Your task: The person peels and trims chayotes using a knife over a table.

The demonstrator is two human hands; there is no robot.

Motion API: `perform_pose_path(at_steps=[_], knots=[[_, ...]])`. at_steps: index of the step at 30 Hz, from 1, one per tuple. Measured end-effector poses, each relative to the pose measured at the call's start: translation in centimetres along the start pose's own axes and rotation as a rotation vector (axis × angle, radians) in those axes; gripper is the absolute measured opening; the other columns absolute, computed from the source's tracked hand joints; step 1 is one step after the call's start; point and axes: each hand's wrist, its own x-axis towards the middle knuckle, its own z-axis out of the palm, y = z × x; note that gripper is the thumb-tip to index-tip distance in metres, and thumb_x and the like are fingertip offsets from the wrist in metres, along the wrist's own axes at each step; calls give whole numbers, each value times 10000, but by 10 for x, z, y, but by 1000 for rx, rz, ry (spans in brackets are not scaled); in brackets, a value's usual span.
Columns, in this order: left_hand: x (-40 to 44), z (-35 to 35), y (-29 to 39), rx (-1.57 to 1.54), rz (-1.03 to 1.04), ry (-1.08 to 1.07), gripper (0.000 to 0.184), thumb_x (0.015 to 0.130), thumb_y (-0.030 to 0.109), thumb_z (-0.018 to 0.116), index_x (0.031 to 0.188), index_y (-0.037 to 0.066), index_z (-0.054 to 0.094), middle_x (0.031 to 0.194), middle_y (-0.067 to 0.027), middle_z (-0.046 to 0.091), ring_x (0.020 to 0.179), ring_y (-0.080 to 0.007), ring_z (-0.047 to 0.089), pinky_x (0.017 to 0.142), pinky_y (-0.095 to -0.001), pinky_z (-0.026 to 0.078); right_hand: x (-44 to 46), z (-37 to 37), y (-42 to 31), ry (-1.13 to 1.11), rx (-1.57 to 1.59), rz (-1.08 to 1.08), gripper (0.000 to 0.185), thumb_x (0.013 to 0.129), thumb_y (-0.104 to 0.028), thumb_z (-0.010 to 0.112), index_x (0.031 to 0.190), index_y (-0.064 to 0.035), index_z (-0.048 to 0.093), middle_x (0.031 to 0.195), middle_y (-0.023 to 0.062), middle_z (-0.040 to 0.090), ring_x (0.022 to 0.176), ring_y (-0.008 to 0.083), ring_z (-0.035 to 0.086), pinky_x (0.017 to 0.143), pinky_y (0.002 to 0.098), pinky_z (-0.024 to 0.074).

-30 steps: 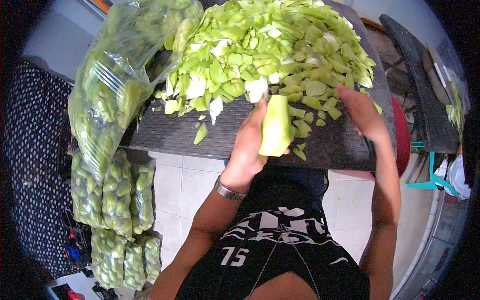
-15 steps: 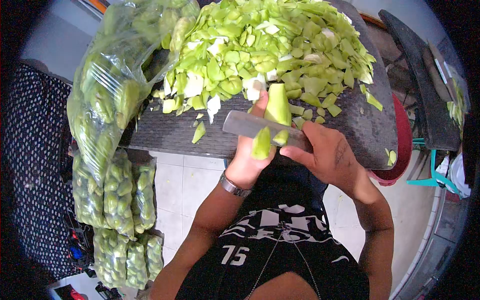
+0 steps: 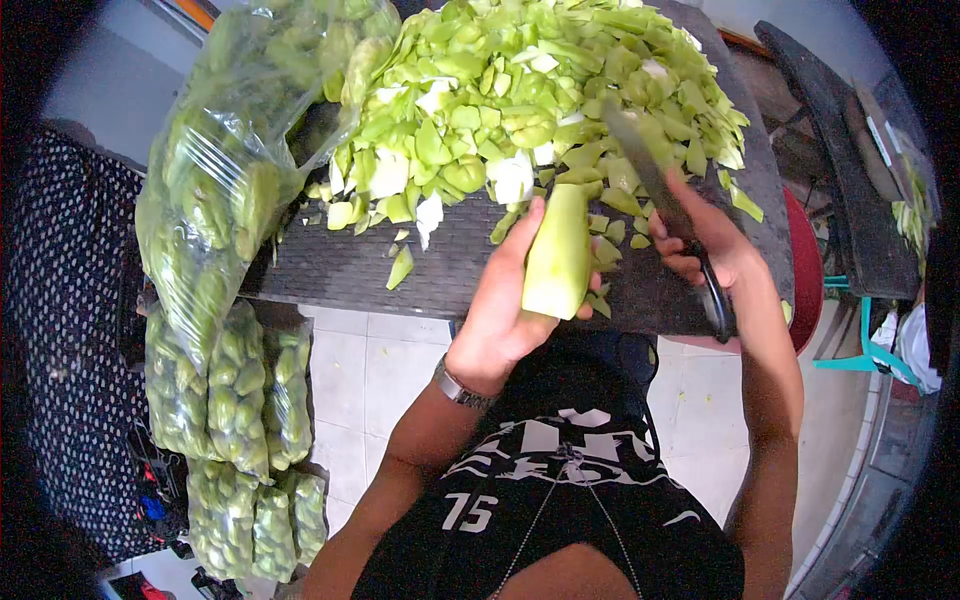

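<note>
A pale green peeled vegetable (image 3: 558, 255) is held upright in my left hand (image 3: 508, 295), its fingers wrapped round the side and underneath. My right hand (image 3: 705, 235) grips a knife (image 3: 650, 165) by its black handle, to the right of the vegetable and apart from it. The blade points up and left over a big heap of green and white peelings (image 3: 500, 110). Both hands are over the near edge of the dark woven table (image 3: 440, 270). Loose peel pieces lie close to the vegetable.
A clear plastic bag of whole green vegetables (image 3: 225, 170) lies over the table's left side. Several packed bags (image 3: 235, 390) stand below it on the floor. A red tub (image 3: 806, 270) is under the right edge, near a turquoise stool frame (image 3: 860, 350) and another dark table (image 3: 840, 180).
The knife was across the vegetable with cut slices at its blade; it has swung away up and right with my right hand. The vegetable is more fully visible in my left hand.
</note>
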Motion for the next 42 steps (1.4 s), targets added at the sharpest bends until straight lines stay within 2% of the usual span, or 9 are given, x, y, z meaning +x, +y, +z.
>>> perform_pose_path(at_steps=[4, 10, 15, 18, 26, 28, 34, 37, 42], knots=[[15, -9, -7, -48, 97, 98, 498, 1051, 546, 458, 1249, 107, 583, 987, -88, 684, 765, -240, 676, 639, -392, 568, -9, 30, 11, -131, 105, -109, 684, 960, -776, 398, 805, -125, 539, 570, -48, 423, 363, 69, 410, 295, 243, 298], [22, -10, -8, -117, 110, 109, 459, 993, 550, 578, 1202, 146, 644, 953, -69, 706, 803, -240, 685, 702, -380, 574, -26, 100, 55, 366, -1299, -926, 565, 971, -581, 600, 898, -22, 567, 706, 180, 597, 635, 379, 635, 550, 442, 503], [25, -21, -9, -261, 78, -61, 458, 964, 492, 658, 1265, 147, 641, 1065, -70, 719, 893, -239, 702, 827, -412, 576, -35, 113, 60, 382, -1351, -900, 548, 925, -527, 682, 996, 0, 549, 843, 239, 627, 784, 467, 649, 657, 522, 517], [10, 3, -15, -5, 221, 89, 468, 992, 554, 596, 1159, 120, 648, 952, -32, 659, 873, -146, 635, 770, -291, 515, -35, 112, 58, 381, -1394, -906, 546, 918, -523, 687, 993, 0, 552, 845, 232, 631, 788, 466, 650, 658, 522, 516], [9, -15, -20, -8, 3, -137, 581, 1026, 615, 443, 1286, 111, 570, 956, -78, 669, 622, -232, 658, 449, -352, 520, -32, 81, 29, 365, -1388, -891, 450, 983, -482, 621, 964, -33, 593, 785, 211, 611, 752, 446, 632, 666, 510, 496], [7, -7, -19, 48, -27, -76, 645, 1006, 680, 409, 1298, 128, 570, 910, -75, 672, 517, -236, 620, 354, -336, 462, -16, 58, 28, 405, -1263, -911, 474, 1021, -508, 549, 956, -42, 601, 680, 171, 545, 670, 401, 614, 626, 485, 490], [5, -2, -8, -69, -60, -55, 636, 1008, 696, 393, 1204, 123, 586, 920, -63, 638, 694, -233, 651, 500, -338, 501, -4, 25, 7, -247, 261, -101, 711, 967, -790, 338, 786, -118, 482, 578, -30, 410, 337, 104, 335, 314, 279, 284], [9, -4, -7, 40, 8, 86, 636, 1008, 702, 388, 1210, 131, 582, 947, -52, 641, 819, -220, 668, 676, -385, 566, -18, 69, 28, 159, -209, -164, 683, 985, -766, 333, 787, -133, 493, 586, -36, 416, 349, 94, 344, 324, 266, 289], [20, -19, -18, -26, 172, 14, 579, 1042, 619, 416, 1200, 94, 602, 1026, -65, 670, 930, -201, 662, 856, -373, 553, -34, 106, 53, 338, -1310, -876, 534, 935, -525, 670, 887, -9, 540, 708, 180, 595, 660, 403, 635, 580, 473, 490]])
